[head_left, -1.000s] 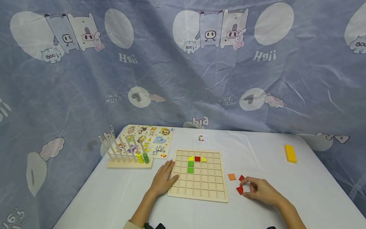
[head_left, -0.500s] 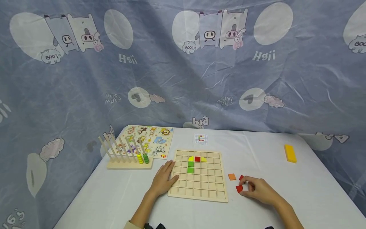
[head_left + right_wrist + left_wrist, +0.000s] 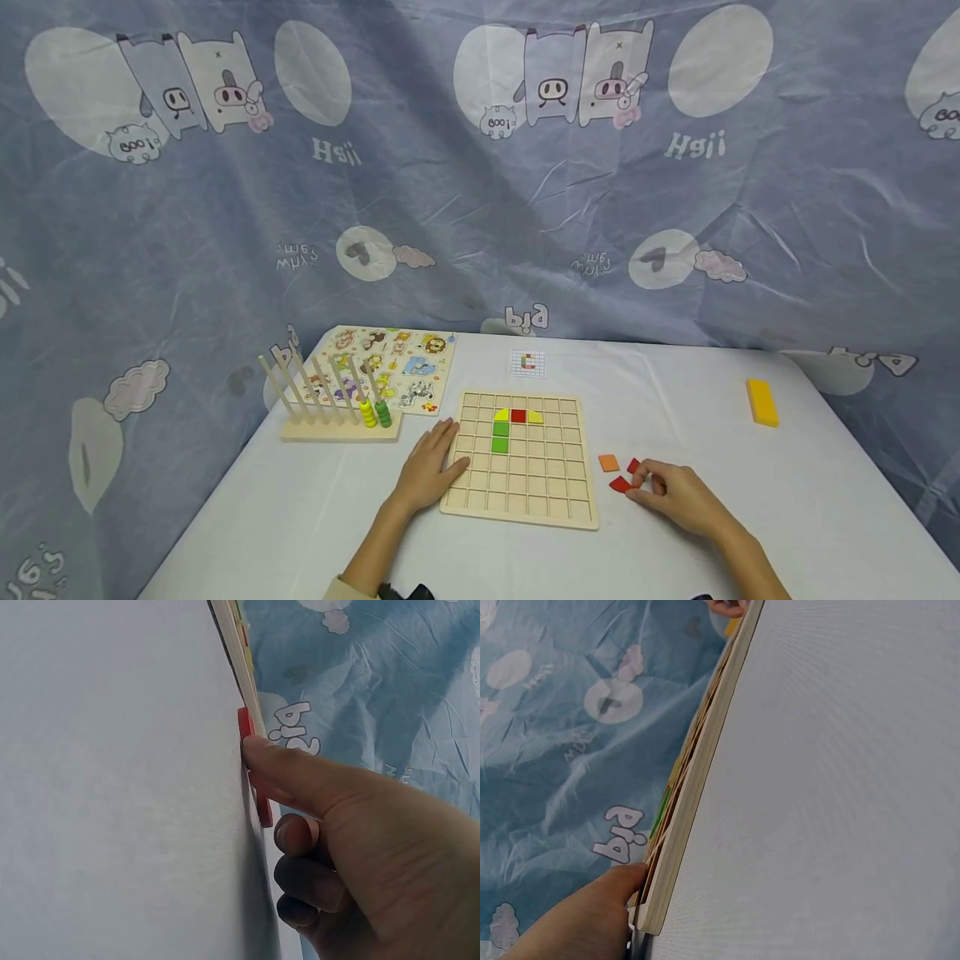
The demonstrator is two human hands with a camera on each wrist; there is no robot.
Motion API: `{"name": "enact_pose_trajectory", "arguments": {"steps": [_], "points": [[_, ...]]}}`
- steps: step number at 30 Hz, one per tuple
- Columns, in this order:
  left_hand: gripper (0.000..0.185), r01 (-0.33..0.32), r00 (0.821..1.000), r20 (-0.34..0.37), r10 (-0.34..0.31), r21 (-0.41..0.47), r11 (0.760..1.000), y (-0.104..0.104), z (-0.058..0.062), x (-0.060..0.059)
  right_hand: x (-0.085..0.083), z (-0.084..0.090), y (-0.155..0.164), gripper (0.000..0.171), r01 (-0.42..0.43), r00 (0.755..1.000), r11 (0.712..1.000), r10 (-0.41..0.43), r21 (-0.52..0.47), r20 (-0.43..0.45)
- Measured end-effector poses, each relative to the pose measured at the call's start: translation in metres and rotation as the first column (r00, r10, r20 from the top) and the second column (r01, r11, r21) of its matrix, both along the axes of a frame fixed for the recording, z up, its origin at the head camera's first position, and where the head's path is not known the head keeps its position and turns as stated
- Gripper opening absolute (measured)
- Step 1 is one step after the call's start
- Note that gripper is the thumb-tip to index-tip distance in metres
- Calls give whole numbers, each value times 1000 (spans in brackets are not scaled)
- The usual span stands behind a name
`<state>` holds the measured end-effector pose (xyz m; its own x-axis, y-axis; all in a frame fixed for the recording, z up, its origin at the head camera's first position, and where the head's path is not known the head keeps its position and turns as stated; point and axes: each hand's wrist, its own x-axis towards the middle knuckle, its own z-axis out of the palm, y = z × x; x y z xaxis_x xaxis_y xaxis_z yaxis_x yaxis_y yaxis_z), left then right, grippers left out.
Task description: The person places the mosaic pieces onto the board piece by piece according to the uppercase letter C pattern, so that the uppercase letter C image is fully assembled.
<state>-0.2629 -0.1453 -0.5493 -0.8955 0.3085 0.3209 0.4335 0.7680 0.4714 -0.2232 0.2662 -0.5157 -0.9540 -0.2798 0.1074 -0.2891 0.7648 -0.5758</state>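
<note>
While flat beneath the right hand (image 3: 675, 493), red piece (image 3: 619, 484): fingertip-pressed, unpinched, long axis toward grid board (image 3: 521, 512).

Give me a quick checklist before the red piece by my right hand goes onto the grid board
1. Left hand steadies the grid board: ok.
2. Right hand touches the red piece: ok.
3. Red piece gripped and lifted: not ok, it lies flat under a fingertip.
4. Free cells on the board: ok, most are bare.
5. Pattern card readable: cannot tell, too small.
</note>
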Motion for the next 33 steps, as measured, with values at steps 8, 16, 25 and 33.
{"name": "enact_pose_trajectory", "arguments": {"steps": [8,16,25,33], "points": [[64,1,1000,8,-1,4,1000,0,2,0,1,0,-1,18,-81,997,995,80,-54,-9],[66,-15,999,36,15,-18,1000,0,-1,0,0,-2,-2,32,-83,997,994,82,-65,-12],[65,-14,999,38,15,-18,1000,0,0,0,-3,-6,-5,24,-68,998,996,68,-51,-6],[66,-14,999,38,15,-19,1000,0,0,0,-1,-5,-9,24,-41,998,996,37,-79,-56]]}}
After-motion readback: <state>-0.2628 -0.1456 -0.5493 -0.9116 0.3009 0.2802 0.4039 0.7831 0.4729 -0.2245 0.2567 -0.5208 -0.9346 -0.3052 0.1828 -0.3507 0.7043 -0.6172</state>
